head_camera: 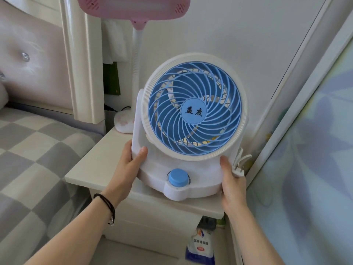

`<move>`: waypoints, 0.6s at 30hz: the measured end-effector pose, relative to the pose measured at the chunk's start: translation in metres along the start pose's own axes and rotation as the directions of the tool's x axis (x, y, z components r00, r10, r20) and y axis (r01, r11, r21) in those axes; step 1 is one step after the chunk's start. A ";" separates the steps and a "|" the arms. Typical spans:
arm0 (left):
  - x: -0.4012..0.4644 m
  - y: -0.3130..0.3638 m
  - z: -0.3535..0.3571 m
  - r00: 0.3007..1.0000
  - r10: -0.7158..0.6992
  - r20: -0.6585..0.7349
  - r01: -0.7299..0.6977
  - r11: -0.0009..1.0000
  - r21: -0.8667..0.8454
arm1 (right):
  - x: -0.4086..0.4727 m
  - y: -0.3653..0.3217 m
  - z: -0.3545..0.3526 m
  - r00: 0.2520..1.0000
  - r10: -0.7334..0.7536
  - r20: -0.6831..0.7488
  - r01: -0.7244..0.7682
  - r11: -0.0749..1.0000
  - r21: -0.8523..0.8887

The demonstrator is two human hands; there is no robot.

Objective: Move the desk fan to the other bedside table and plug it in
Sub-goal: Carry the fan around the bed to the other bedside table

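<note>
The fan [193, 119], white with a blue grille and a blue knob [178, 178] at the front of its base, is at the centre of the view, over the white tabletop [99, 165]. Whether the base rests on the tabletop or is lifted just clear of it cannot be told.

The left hand [131, 165] grips the base at the fan's 8 o'clock side, thumb on the front face. The right hand [232, 184] grips the base at the 4 o'clock side and also pins the white plug [238, 165] against it, prongs pointing up.

At 11 o'clock from the fan stands a pink lamp [133, 8], its foot on the tabletop. The bed [28, 150], with a checked cover, lies at 9 o'clock. A black band [107, 203] circles the left wrist.
</note>
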State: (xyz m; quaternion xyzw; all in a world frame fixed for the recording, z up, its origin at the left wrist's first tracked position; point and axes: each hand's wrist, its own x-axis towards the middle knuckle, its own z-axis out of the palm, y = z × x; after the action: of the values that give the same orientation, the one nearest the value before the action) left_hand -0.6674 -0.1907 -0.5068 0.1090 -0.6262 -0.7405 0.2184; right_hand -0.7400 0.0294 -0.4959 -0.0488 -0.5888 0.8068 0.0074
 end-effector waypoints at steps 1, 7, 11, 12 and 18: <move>-0.002 0.006 0.001 1.000 -0.006 0.003 0.006 1.000 0.011 | -0.002 -0.004 0.001 1.000 0.006 -0.004 -0.006 1.000 0.015; 0.003 0.078 0.014 1.000 -0.015 -0.015 0.014 1.000 -0.014 | -0.007 -0.076 0.019 0.998 0.031 0.050 -0.033 0.998 0.058; 0.000 0.139 0.025 0.999 -0.034 -0.039 0.032 0.998 -0.052 | -0.014 -0.136 0.037 0.998 0.034 0.060 -0.035 0.999 0.015; -0.001 0.153 0.027 0.998 -0.033 -0.051 0.030 0.998 -0.054 | -0.016 -0.150 0.041 0.997 0.039 0.068 -0.039 0.999 0.001; -0.008 0.264 0.039 0.994 -0.025 -0.105 0.019 0.998 -0.053 | -0.034 -0.251 0.074 0.989 0.085 0.120 -0.082 0.996 -0.030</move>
State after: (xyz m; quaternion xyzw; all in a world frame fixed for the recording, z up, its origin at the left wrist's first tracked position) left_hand -0.6275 -0.1845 -0.2429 0.1490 -0.5930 -0.7522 0.2458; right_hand -0.7242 0.0334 -0.2322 -0.0246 -0.5956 0.8004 -0.0628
